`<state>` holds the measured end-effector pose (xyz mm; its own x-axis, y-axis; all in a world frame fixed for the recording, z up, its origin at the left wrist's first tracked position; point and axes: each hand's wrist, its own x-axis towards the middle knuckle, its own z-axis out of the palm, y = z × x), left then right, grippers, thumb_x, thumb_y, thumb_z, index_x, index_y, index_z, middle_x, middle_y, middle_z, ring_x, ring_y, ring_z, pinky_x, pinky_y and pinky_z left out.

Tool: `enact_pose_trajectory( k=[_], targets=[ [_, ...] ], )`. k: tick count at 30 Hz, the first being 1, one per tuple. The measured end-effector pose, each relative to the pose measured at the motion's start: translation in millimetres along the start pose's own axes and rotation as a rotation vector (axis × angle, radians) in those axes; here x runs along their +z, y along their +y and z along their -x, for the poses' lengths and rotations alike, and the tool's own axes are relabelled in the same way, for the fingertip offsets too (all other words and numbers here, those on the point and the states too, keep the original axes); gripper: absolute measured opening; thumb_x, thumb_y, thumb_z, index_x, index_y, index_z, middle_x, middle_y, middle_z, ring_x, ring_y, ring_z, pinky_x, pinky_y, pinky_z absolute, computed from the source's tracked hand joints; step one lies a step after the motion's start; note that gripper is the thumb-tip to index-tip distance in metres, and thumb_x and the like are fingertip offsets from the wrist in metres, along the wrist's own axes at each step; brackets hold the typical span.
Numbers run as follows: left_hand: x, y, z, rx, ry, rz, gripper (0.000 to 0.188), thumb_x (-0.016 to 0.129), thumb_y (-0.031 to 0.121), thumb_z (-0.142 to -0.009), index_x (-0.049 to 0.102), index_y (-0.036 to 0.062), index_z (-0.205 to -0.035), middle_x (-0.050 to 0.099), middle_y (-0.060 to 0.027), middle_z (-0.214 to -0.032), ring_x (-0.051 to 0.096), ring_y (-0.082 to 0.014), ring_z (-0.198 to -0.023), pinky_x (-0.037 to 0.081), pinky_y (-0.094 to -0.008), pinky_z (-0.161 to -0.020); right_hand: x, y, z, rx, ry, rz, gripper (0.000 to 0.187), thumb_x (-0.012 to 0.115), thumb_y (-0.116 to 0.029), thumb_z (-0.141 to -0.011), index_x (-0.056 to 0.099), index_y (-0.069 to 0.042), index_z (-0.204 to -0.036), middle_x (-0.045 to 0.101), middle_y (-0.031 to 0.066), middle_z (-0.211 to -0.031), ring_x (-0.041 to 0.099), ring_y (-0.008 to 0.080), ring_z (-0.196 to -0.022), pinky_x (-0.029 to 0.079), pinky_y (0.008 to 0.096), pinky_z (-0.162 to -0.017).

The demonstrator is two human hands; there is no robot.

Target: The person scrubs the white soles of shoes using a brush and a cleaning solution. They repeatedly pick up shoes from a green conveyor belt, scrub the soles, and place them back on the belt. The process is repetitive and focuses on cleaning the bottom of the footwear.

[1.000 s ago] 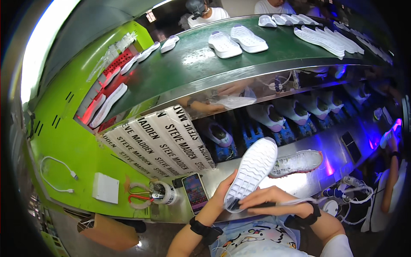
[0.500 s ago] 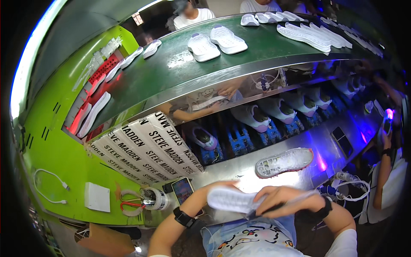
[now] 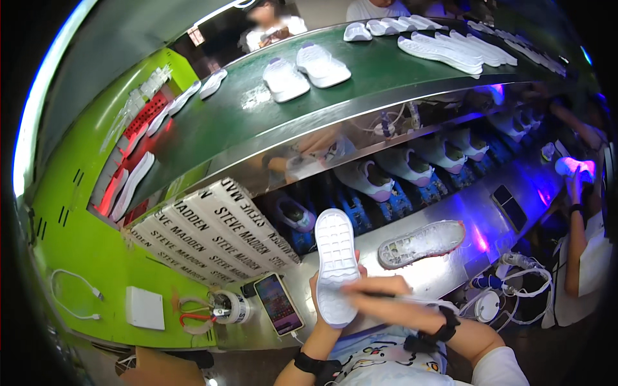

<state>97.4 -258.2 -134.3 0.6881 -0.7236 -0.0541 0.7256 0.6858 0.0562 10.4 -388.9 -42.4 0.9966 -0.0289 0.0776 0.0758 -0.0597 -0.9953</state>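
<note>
In front of my chest a white shoe sole (image 3: 336,248) stands nearly upright, its face with a grid of shallow recesses turned toward me. My left hand (image 3: 319,313) grips it from behind and below, mostly hidden by the sole. Across the sole's lower half reaches my right hand (image 3: 386,307), closed round a thin dark-handled tool (image 3: 381,294). The tool's tip is blurred and I cannot tell what kind it is or whether it touches. Beyond my hands a greyish sole (image 3: 421,244) with a rough, recessed face lies on the metal bench (image 3: 367,260).
White shoes (image 3: 367,180) stand on blue holders behind the bench. Several white soles (image 3: 322,64) lie on the green conveyor above. A box (image 3: 215,235), a phone (image 3: 279,303) and a tool cup (image 3: 232,307) sit left; cables (image 3: 515,293) and a co-worker's hand (image 3: 579,172) are at right.
The white sole has turned from lying nearly level to upright and shifted left. My right hand has come across its lower part with the dark tool. My view has shifted slightly.
</note>
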Motion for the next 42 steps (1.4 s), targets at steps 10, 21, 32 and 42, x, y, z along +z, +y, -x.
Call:
enact_pose_trajectory(
  k=[10,21,32,42],
  targets=[
    [21.1,17.1,-0.6,-0.238,0.015,-0.093,0.078,0.04,0.049,-0.087,0.029,-0.0062,-0.141,0.049,-0.0233,-0.129,0.057,-0.0333,-0.107,0.05,-0.0412,-0.091,-8.1,-3.8,8.8,0.316,-0.389,-0.14,0.019,0.058,-0.013,-0.093,0.069,0.0,-0.1,0.07,0.0068,-0.084,0.067,0.0106,-0.076,0.053,0.0224,-0.071],
    [22.4,33.8,-23.1,-0.755,0.234,-0.272,0.059,0.046,0.039,-0.088,0.051,-0.0081,-0.123,0.061,-0.0221,-0.116,0.064,-0.0298,-0.099,0.052,-0.034,-0.086,-31.3,-25.5,-2.2,-0.356,-0.412,0.147,0.015,0.059,-0.009,-0.089,0.07,0.001,-0.09,0.07,0.0111,-0.085,0.068,0.0175,-0.074,0.054,0.0283,-0.071],
    [93.1,30.1,-27.1,-0.844,0.445,-0.917,0.043,0.061,0.037,-0.083,0.064,0.002,-0.108,0.069,-0.0068,-0.093,0.066,-0.0148,-0.078,0.051,-0.0243,-0.066,-72.2,-26.1,14.2,-0.234,-0.34,0.154,0.016,0.063,-0.011,-0.088,0.068,0.001,-0.096,0.069,0.0117,-0.097,0.066,0.022,-0.089,0.051,0.0308,-0.08],
    [169.8,85.2,-34.6,-0.469,0.118,-0.5,0.048,0.054,0.032,-0.09,0.055,-0.0063,-0.12,0.06,-0.0198,-0.113,0.06,-0.0248,-0.101,0.053,-0.0315,-0.078,-85.9,-50.7,25.9,-0.374,0.06,-0.084,0.021,0.055,-0.01,-0.089,0.068,0.003,-0.08,0.068,0.0218,-0.091,0.067,0.0254,-0.058,0.056,0.0336,-0.059]
  ],
)
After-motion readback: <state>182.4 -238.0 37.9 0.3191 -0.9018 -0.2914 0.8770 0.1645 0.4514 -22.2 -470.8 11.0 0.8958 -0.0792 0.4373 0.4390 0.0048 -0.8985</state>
